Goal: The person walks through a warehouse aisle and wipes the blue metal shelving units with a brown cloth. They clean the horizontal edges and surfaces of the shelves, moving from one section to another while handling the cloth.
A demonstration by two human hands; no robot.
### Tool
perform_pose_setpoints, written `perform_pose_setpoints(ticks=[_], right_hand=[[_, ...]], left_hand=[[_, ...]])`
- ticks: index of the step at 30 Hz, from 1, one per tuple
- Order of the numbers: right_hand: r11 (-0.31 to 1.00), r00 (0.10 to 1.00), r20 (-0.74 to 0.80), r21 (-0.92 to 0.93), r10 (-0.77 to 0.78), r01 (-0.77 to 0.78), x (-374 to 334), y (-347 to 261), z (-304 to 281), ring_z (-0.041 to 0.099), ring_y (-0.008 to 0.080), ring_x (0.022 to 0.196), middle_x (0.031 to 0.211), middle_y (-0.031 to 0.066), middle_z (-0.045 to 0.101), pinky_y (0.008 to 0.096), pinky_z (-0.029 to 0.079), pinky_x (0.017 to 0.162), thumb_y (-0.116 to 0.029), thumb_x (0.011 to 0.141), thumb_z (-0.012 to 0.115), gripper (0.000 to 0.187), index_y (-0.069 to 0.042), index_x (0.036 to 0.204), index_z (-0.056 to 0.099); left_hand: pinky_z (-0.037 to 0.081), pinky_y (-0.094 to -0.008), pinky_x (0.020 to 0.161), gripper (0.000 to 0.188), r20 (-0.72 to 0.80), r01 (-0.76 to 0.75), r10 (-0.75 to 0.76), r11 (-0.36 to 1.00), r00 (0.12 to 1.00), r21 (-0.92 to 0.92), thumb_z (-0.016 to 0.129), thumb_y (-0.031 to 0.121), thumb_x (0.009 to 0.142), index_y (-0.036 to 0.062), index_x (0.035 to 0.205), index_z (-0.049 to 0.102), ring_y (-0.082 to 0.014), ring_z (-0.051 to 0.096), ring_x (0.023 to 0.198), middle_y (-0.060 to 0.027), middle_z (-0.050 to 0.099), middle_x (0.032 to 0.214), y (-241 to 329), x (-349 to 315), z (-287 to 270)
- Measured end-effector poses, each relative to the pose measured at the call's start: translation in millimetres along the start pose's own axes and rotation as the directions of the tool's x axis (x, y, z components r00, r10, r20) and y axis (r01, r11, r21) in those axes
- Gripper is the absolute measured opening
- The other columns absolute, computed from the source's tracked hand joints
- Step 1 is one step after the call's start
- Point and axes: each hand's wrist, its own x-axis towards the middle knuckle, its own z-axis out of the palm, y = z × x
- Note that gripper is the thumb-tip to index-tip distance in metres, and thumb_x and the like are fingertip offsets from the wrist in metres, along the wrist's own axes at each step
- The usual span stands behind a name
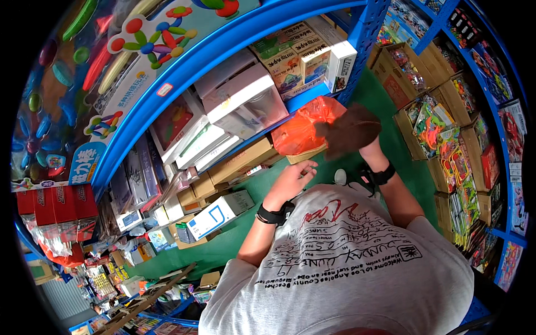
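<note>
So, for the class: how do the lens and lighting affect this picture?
Head view: the blue shelf beam bends into an arc, black filling the corners; head view: the white box looks brightly lit, while the dark brown item at the right hand shows little detail.

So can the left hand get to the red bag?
Probably yes: the left hand looks very near the red bag, with only a tan rim between them. The brown thing seems to cover just the bag's right side.

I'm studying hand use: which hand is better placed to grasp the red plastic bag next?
Probably the left: the left hand looks empty and is close to the red plastic bag, while the right hand appears occupied, holding a dark brown thing.
</note>
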Motion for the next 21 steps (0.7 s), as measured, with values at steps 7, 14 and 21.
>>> perform_pose_setpoints(ticks=[7,14,21], right_hand=[[0.923,0.953,0.007,0.250,0.301,-0.293,-7,-27,-6,0.062,0.0175,0.081,0.090,0.0025,0.061,0.0336,0.051,0.072,-0.026,0.090,0.068,0.025,-0.006,0.103,0.060],[0.420,0.945,0.313,-0.849,-0.093,0.322,6,-58,-22,0.055,0.0375,0.079,0.086,0.0158,0.055,0.0478,0.043,0.065,-0.034,0.052,0.079,0.037,-0.005,0.061,0.056],[0.246,0.929,0.333,-0.898,-0.162,0.365,-17,-61,-63,0.061,0.0339,0.067,0.073,0.0136,0.065,0.0460,0.052,0.068,-0.032,0.057,0.077,0.026,-0.007,0.060,0.068]], left_hand=[[0.050,-0.0277,0.073,0.027,0.098,-0.080,0.082,0.996,0.992,-0.030,0.059,0.013,0.096,0.0001,0.120,0.060,-0.0129,0.061,0.077,-0.0063,0.066,0.088,19,17,6],[0.048,-0.0238,0.080,0.027,0.285,-0.013,0.040,0.995,0.958,-0.096,0.059,0.010,0.098,-0.0015,0.122,0.059,-0.0069,0.058,0.088,-0.0016,0.066,0.097,29,43,22],[0.048,-0.0266,0.086,0.028,0.517,-0.015,0.128,0.976,0.846,-0.217,0.066,0.011,0.094,0.0004,0.119,0.060,-0.0105,0.061,0.099,-0.0041,0.065,0.108,71,98,70]])
